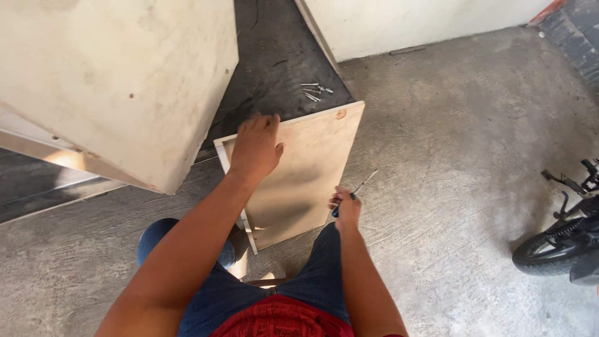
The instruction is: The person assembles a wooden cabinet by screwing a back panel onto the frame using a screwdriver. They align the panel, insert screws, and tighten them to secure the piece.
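My right hand [347, 208] sits closest, at about five o'clock of the plywood panel [306, 175], fingers curled tight around a blue-handled screwdriver [354, 193] whose shaft points toward one o'clock. The panel lies flat on the concrete floor [462, 156] just beyond my knees. My left hand [254, 148] rests palm-down on its eleven o'clock corner, fingers spread and holding nothing. Farther off at twelve o'clock, loose screws [315, 91] lie on dark ground, with a large wooden box [118, 81] at ten o'clock.

The board [299, 168] under my left hand [254, 148] was pale tan plywood with a white edge. My screwdriver [352, 192] had a blue handle. The floor [449, 143] was mottled grey; my jeans [312, 281] blue, my shirt [281, 319] red.
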